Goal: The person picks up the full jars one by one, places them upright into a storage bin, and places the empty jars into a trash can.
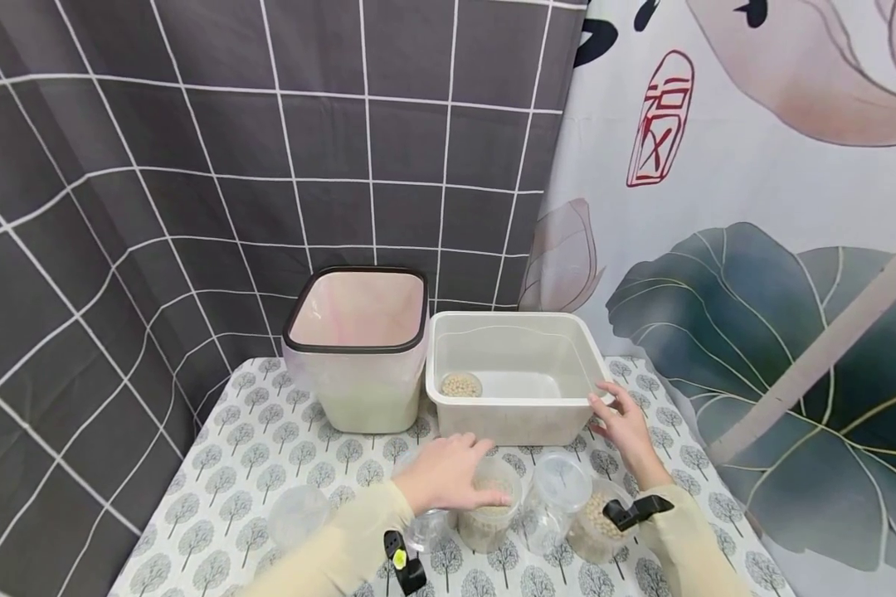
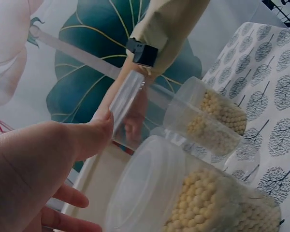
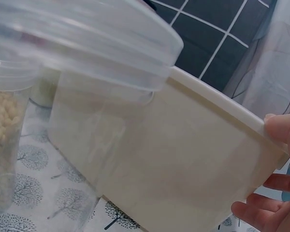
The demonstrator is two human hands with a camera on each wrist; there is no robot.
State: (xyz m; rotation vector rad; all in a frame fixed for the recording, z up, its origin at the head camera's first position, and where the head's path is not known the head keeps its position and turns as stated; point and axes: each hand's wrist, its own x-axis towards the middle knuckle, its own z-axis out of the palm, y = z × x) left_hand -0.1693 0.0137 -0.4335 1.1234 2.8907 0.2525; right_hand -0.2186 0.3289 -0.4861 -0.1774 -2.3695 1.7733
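My right hand [image 1: 623, 427] touches the front right corner of the white plastic bin [image 1: 508, 421], fingers spread along its rim and outer wall. In the right wrist view a fingertip rests on the rim [image 3: 253, 123]. My left hand [image 1: 451, 474] hovers palm down, fingers extended, over the clear jars; its thumb overlaps a lidded jar of pale round beans [image 1: 485, 522]. In the left wrist view the hand stands beside that jar's lid [image 2: 145, 186]. Inside the bin, at its left end, sits a round clear container of beans [image 1: 460, 385].
An empty-looking clear jar [image 1: 556, 502] and another bean jar [image 1: 597, 526] stand before my right forearm. A clear jar [image 1: 427, 531] lies partly under my left hand, and a clear container [image 1: 299, 514] is further left. A black-rimmed wastebasket [image 1: 366, 390] stands left of the bin.
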